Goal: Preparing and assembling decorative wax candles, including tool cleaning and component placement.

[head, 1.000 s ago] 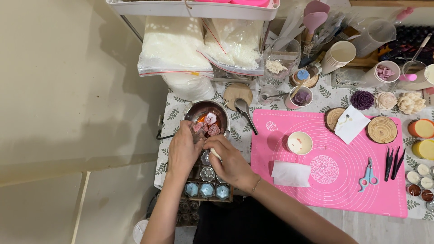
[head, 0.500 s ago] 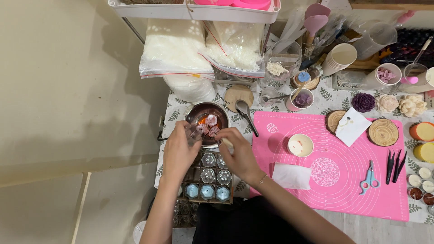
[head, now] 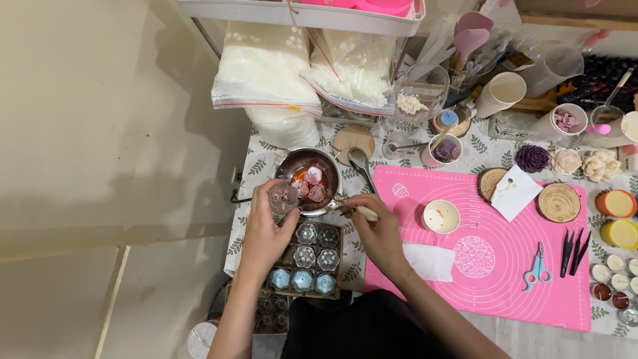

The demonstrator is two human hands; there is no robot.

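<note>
**Hands at the melting pot**

Left of centre in the frame, the left hand (head: 266,223) curls its fingers around a small clear glass cup (head: 282,197), holding it at the lower left rim of a metal pot (head: 310,181). Pink and red pieces lie in the dark liquid inside the pot. The right hand (head: 377,234) sits just right of the pot, fingers pinched narrow on a pale-handled tool (head: 362,213) whose tip reaches toward the pot's rim. Below the pot, between the two wrists, a cardboard tray (head: 307,258) holds rows of flower-shaped glass cups, the lowest row blue. To the right lies a pink silicone mat (head: 492,279) with a small white bowl (head: 441,216) and blue scissors (head: 537,267) on it.
</note>
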